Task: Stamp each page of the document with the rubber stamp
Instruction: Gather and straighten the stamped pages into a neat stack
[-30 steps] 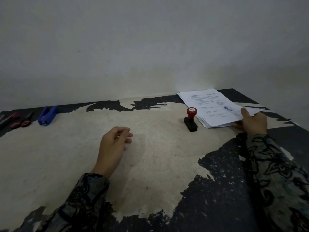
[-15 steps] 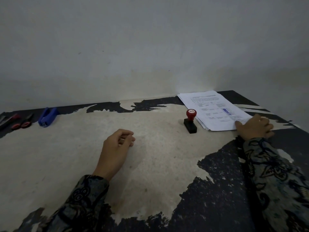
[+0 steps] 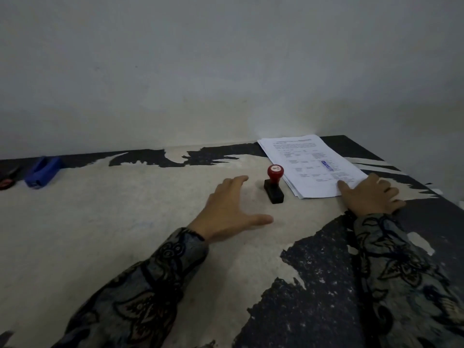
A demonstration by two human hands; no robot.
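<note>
A stack of white printed pages [image 3: 311,167] lies at the table's far right, the top sheet bearing a blue stamp mark. Just left of it stands the rubber stamp [image 3: 274,183], black base and red knob, upright and untouched. My left hand [image 3: 231,209] hovers spread open a little left of the stamp, fingers and thumb extended toward it. My right hand [image 3: 371,194] rests flat on the table at the stack's near right corner, thumb lying on the top sheet's edge.
The worn table [image 3: 125,222] has pale patches and peeling black surface. A blue stapler [image 3: 42,172] and red-handled scissors [image 3: 7,179] lie at the far left by the wall. The table's right edge runs close beside the pages.
My left hand uncurled and moved right toward the stamp. My right hand let the lifted page corner down and now lies flat at the stack's corner.
</note>
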